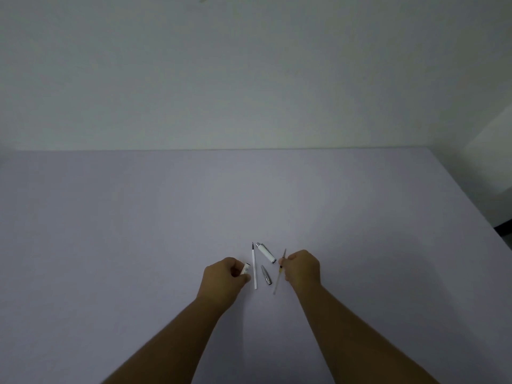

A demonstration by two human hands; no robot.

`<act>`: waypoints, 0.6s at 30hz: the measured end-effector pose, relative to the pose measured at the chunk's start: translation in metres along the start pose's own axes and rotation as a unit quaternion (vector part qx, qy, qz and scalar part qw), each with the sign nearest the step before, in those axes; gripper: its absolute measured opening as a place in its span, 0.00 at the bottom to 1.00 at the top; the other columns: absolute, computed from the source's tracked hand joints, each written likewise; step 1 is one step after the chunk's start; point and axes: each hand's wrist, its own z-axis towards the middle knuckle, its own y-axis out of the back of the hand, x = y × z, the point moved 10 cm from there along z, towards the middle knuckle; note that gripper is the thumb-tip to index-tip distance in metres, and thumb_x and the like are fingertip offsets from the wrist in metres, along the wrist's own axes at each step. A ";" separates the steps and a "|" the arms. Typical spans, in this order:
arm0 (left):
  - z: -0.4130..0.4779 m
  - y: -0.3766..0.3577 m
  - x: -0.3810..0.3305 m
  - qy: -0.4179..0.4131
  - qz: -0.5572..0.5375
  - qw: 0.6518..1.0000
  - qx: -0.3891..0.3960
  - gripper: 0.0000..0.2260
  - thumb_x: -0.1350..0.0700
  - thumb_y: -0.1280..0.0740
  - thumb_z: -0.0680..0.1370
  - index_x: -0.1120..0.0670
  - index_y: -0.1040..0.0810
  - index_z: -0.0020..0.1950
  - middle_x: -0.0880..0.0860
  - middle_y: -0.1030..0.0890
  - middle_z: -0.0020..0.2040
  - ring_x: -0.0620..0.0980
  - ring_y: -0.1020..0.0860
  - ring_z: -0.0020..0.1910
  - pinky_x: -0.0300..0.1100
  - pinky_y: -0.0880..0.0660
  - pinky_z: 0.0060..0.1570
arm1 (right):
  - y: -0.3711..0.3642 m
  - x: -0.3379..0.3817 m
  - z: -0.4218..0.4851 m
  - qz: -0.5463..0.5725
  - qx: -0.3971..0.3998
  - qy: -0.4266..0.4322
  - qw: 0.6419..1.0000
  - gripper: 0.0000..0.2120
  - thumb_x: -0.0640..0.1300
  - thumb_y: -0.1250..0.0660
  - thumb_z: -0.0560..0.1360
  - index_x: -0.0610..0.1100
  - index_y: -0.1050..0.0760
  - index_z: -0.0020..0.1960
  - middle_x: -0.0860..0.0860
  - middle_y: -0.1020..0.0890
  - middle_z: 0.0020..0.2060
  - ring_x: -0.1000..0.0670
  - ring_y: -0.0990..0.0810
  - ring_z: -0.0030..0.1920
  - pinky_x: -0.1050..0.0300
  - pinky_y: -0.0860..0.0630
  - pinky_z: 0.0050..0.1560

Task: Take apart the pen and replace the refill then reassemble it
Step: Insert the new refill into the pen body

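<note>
As parts lie loose on the table (138, 231), disassembly looks done; refill swap and reassembly remain. Left hand (224, 275) pinches the barrel (245, 268). Right hand (302, 268) pinches a clear refill (279, 273), long axis near-far, tip away. White refill (254, 266), cap (266, 253), nose cone (266, 274) lie btwn hands.

A pale lilac table (138, 217) meets a plain whitish wall (249, 65) behind
</note>
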 end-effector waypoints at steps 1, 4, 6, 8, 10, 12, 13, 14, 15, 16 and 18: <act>0.001 0.001 0.001 0.001 0.000 1.000 -0.002 0.04 0.56 0.28 0.71 0.51 0.21 0.43 0.46 0.22 0.35 0.43 0.24 0.33 0.42 0.21 0.38 | 0.000 0.000 -0.001 0.006 -0.001 -0.001 1.000 0.15 0.44 0.30 0.72 0.43 0.31 0.31 0.40 0.17 0.37 0.40 0.16 0.43 0.51 0.20 0.46; 0.002 0.003 0.004 0.008 0.000 1.000 -0.007 0.05 0.55 0.28 0.72 0.52 0.21 0.44 0.45 0.22 0.35 0.43 0.24 0.34 0.42 0.21 0.39 | 0.006 0.006 -0.004 0.043 -0.037 0.010 0.998 0.09 0.46 0.31 0.72 0.43 0.29 0.40 0.42 0.17 0.43 0.43 0.20 0.44 0.56 0.26 0.44; 0.003 0.005 0.008 0.020 -0.001 1.000 -0.017 0.05 0.54 0.28 0.72 0.52 0.21 0.46 0.45 0.23 0.36 0.42 0.24 0.35 0.39 0.22 0.37 | 0.003 0.022 -0.007 0.036 -0.042 0.052 0.997 0.07 0.46 0.32 0.72 0.42 0.26 0.42 0.43 0.18 0.44 0.46 0.23 0.41 0.58 0.27 0.42; 0.004 0.009 0.012 0.029 0.003 0.999 -0.031 0.07 0.53 0.28 0.72 0.53 0.20 0.47 0.45 0.23 0.36 0.41 0.25 0.35 0.33 0.27 0.33 | -0.013 0.042 -0.011 -0.025 -0.008 0.108 0.994 0.09 0.46 0.34 0.72 0.40 0.22 0.43 0.43 0.18 0.43 0.45 0.21 0.42 0.56 0.25 0.43; 0.003 0.011 0.016 0.036 0.006 0.999 -0.039 0.07 0.52 0.29 0.72 0.53 0.20 0.48 0.45 0.22 0.37 0.41 0.25 0.35 0.30 0.31 0.31 | -0.034 0.057 -0.015 -0.117 0.024 0.145 0.982 0.12 0.48 0.36 0.73 0.40 0.21 0.47 0.43 0.19 0.46 0.43 0.20 0.47 0.53 0.25 0.45; 0.002 0.012 0.019 0.038 0.005 0.999 -0.039 0.08 0.52 0.29 0.73 0.53 0.20 0.48 0.45 0.21 0.38 0.41 0.24 0.36 0.29 0.33 0.32 | -0.048 0.065 -0.015 -0.184 0.032 0.157 0.970 0.14 0.50 0.36 0.74 0.41 0.22 0.52 0.44 0.20 0.49 0.43 0.20 0.50 0.53 0.25 0.46; 0.002 0.012 0.021 0.039 0.004 0.999 -0.038 0.07 0.52 0.30 0.73 0.53 0.20 0.48 0.45 0.21 0.38 0.41 0.24 0.36 0.29 0.33 0.32 | -0.053 0.067 -0.015 -0.206 0.031 0.155 0.966 0.14 0.50 0.36 0.74 0.41 0.23 0.53 0.44 0.20 0.50 0.43 0.20 0.51 0.53 0.25 0.46; 0.002 0.013 0.022 0.040 0.000 0.998 -0.038 0.07 0.52 0.29 0.73 0.52 0.20 0.48 0.45 0.21 0.37 0.41 0.24 0.35 0.29 0.33 0.32 | -0.057 0.068 -0.014 -0.223 0.030 0.150 0.963 0.13 0.49 0.36 0.75 0.41 0.23 0.54 0.45 0.20 0.51 0.43 0.20 0.52 0.53 0.24 0.47; 0.002 0.014 0.023 0.042 -0.003 0.998 -0.037 0.07 0.52 0.29 0.73 0.52 0.20 0.48 0.43 0.22 0.36 0.40 0.24 0.35 0.28 0.33 0.31 | -0.060 0.068 -0.014 -0.237 0.030 0.142 0.961 0.13 0.47 0.37 0.75 0.41 0.24 0.55 0.45 0.20 0.52 0.44 0.20 0.53 0.53 0.24 0.47; 0.001 0.015 0.024 0.042 -0.005 0.998 -0.036 0.06 0.52 0.29 0.73 0.52 0.20 0.47 0.42 0.22 0.35 0.39 0.24 0.34 0.28 0.33 0.31 | -0.063 0.068 -0.013 -0.247 0.029 0.133 0.959 0.12 0.45 0.37 0.75 0.41 0.24 0.55 0.45 0.19 0.53 0.44 0.20 0.53 0.53 0.23 0.48; 0.001 0.016 0.025 0.041 -0.006 0.999 -0.032 0.05 0.52 0.29 0.72 0.51 0.21 0.46 0.42 0.23 0.35 0.39 0.25 0.33 0.27 0.33 0.27 | -0.067 0.066 -0.014 -0.259 0.033 0.117 0.958 0.11 0.42 0.38 0.76 0.40 0.24 0.55 0.44 0.18 0.53 0.44 0.19 0.53 0.53 0.22 0.48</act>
